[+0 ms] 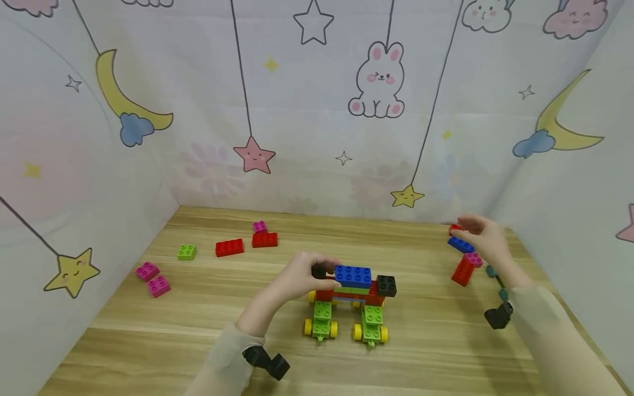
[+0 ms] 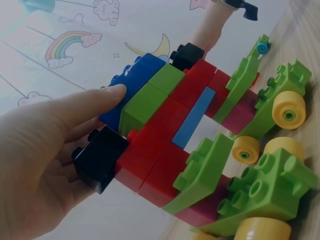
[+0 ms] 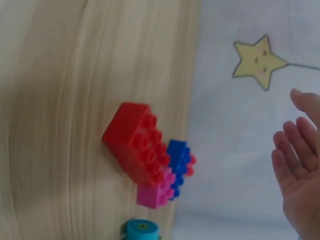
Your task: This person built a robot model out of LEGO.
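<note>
Toy car, head view: the toy car (image 1: 350,296) is standing mid-surface (image 1: 436,352), its top blue brick (image 1: 353,276) lying across a green layer.
Left hand: the left hand (image 1: 302,278) is pinching the car's top at the blue brick's left end.
Right hand: the right hand (image 1: 482,236) is hovering by a loose blue brick (image 1: 462,245), fingers loosely curved.
Holding well: a light, level grip is probably serving best; sideways pressure could be loosening the stack.
Reaching well: pinching one brick by its sides is likely avoiding nudging the red brick (image 1: 463,270) and pink brick (image 1: 474,259) close together there.
Left wrist view: magenta bricks (image 2: 197,215) are showing beneath the upper green ones, which the head view is hiding; the thumb is pressing the blue brick.
Right wrist view: the palm is showing bare, its fingers parted, holding nothing.
</note>
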A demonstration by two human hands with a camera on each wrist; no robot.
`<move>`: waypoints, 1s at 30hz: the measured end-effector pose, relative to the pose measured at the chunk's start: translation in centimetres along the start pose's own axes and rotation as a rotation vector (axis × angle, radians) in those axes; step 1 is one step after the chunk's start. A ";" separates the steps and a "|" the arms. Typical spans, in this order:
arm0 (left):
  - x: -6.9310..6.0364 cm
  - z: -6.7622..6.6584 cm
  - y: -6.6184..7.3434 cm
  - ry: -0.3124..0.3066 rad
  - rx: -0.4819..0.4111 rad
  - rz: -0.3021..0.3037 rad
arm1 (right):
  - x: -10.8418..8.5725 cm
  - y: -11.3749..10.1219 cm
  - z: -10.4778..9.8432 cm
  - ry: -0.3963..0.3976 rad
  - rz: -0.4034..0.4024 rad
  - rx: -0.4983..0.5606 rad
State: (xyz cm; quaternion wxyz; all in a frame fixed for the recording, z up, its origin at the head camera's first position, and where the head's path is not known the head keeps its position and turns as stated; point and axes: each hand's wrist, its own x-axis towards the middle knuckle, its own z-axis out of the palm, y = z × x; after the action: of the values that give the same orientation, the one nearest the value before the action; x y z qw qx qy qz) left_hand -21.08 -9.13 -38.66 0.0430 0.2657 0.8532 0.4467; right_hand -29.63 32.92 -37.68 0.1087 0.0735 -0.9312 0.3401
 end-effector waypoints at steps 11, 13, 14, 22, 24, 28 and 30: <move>-0.1 0.0 -0.2 0.004 -0.007 0.009 | 1.3 4.1 0.1 -0.056 0.067 -0.036; -0.1 0.1 -0.2 0.003 -0.009 0.004 | 1.5 4.6 0.2 -0.072 0.073 -0.058; -0.1 0.1 -0.2 0.003 -0.008 0.003 | 1.5 4.8 0.3 -0.083 0.077 -0.069; -0.2 0.0 -0.1 0.004 -0.009 -0.009 | 1.8 5.9 0.5 -0.147 0.113 -0.123; -0.1 0.0 -0.1 0.007 -0.009 -0.008 | 1.9 6.2 0.5 -0.155 0.119 -0.136; -0.1 0.0 -0.1 0.012 -0.007 -0.004 | 1.9 6.9 0.4 -0.176 0.127 -0.158; -0.1 0.0 -0.2 0.015 -0.004 -0.002 | 2.0 7.1 0.4 -0.191 0.135 -0.168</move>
State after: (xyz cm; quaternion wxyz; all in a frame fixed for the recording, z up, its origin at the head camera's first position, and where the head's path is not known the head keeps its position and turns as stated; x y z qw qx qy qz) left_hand -21.09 -9.20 -38.82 0.0377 0.2616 0.8528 0.4505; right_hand -33.11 37.93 -41.81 0.0019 0.0333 -0.9654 0.2588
